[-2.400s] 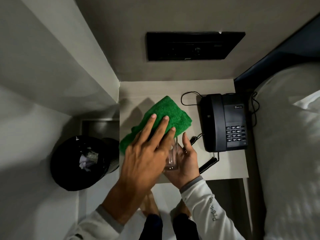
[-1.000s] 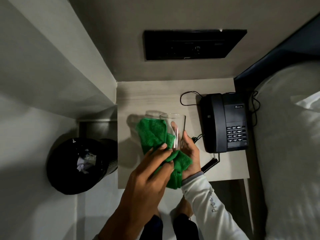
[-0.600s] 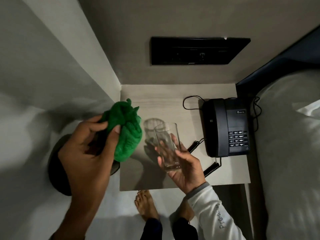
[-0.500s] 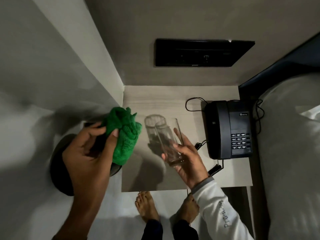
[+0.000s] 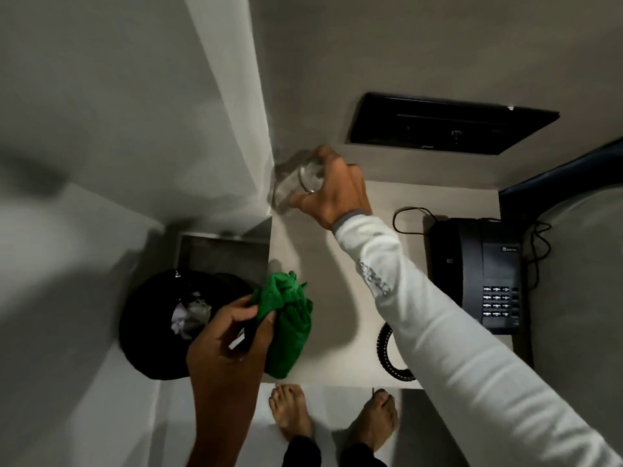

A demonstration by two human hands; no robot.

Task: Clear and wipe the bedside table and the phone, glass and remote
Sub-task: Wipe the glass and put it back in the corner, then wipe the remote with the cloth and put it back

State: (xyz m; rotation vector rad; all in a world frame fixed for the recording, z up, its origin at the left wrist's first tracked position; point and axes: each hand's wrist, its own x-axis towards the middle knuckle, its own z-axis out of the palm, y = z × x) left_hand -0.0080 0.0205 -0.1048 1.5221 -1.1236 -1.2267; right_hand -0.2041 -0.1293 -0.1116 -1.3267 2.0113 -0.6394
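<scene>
My right hand (image 5: 332,192) grips a clear drinking glass (image 5: 296,185) by its rim at the far left corner of the pale bedside table (image 5: 340,298), close to the wall. Whether its base touches the table I cannot tell. My left hand (image 5: 229,335) holds a bunched green cloth (image 5: 286,321) over the table's near left edge. A black desk phone (image 5: 475,274) lies on the right side of the table, its coiled cord (image 5: 387,355) looping to the front edge. No remote is in sight.
A black waste bin (image 5: 151,325) with crumpled paper stands on the floor left of the table. A black wall panel (image 5: 448,124) hangs above the table. White bedding (image 5: 580,298) lies at the right. My bare feet (image 5: 333,416) stand before the table.
My right hand has carried the glass from mid-table up to the far left corner. My left hand with the cloth has dropped lower, toward the table's front left edge.
</scene>
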